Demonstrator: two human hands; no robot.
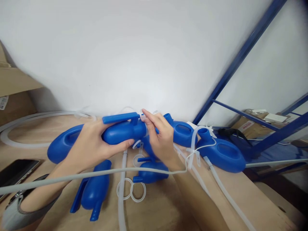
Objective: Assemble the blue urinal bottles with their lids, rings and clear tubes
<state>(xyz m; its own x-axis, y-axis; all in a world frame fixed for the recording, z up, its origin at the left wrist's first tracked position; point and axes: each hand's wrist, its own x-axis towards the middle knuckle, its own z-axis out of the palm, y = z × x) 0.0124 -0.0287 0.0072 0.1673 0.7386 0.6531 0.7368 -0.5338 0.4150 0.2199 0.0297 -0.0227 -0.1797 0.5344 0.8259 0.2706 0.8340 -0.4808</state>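
Note:
My left hand [92,141] is wrapped round a blue plastic vessel [120,133] with a flat bar handle along its top, tilted on its side above the table. My right hand [160,131] is closed at the vessel's right end. Its thumb and index finger pinch a small translucent plastic strap [142,115] by the tip of the handle. Below my hands lie two similar blue vessels, one [97,186] at left and a smaller-looking one [154,171] in the middle. White rings [138,192] lie between them.
Blue jugs with grip holes stand left [61,149] and right [223,155], some with clear hoses [226,192]. A grey cable [96,175] crosses in front of my forearms. A phone [19,170] and cardboard box [16,83] are left; a blue metal frame [231,73] stands right.

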